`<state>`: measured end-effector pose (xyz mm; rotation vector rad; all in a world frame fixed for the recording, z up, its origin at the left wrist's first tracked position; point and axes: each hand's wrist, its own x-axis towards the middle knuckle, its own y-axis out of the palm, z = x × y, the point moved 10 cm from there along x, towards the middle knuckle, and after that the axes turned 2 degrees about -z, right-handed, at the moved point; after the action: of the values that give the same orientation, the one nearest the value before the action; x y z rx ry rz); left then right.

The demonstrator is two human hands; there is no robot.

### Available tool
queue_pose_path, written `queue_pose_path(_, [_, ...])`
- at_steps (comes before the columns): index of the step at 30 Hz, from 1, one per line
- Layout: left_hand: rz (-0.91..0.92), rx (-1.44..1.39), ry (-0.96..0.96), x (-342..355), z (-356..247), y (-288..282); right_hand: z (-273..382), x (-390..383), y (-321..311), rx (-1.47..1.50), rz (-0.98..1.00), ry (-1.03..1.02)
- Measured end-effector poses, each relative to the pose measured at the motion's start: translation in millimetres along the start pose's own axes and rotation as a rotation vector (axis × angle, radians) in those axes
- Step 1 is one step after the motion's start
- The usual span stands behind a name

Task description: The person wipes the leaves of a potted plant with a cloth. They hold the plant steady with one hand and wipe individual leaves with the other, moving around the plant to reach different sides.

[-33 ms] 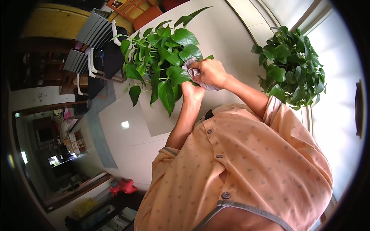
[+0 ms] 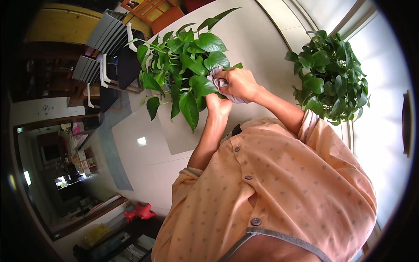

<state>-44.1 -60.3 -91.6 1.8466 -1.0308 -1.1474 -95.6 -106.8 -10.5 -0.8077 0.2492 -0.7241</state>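
My right hand grips a crumpled pale grey-mauve cloth against the leafy green plant, at its right side in the head view. My left hand is just below that, palm up beneath the leaves near the cloth; its fingers are mostly hidden by leaves and cloth, so I cannot tell whether they hold a leaf. The plant has broad glossy heart-shaped leaves and long trailing stems; I cannot see its pot.
A second leafy plant stands right by the bright window. Grey slatted chairs and an orange wooden chair stand at upper left on the pale floor. A red object lies lower left, near a dark doorway.
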Motion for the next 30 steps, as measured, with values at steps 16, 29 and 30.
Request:
queue_pose_path(16, [-0.128,0.121,-0.045,-5.2,-0.6,-16.4,-108.6,-65.8,-46.2,0.18,-0.182,0.376])
queue_pose_path(29, [-0.195,0.983,0.171,-51.5,-30.9,7.8,-87.8,-34.1,-121.8,0.173,-0.397,0.225])
queue_pose_path(30, [-0.131,1.072,0.255,-58.8,-33.1,22.6,-86.9,-32.9,-117.4,0.193,-0.377,0.231])
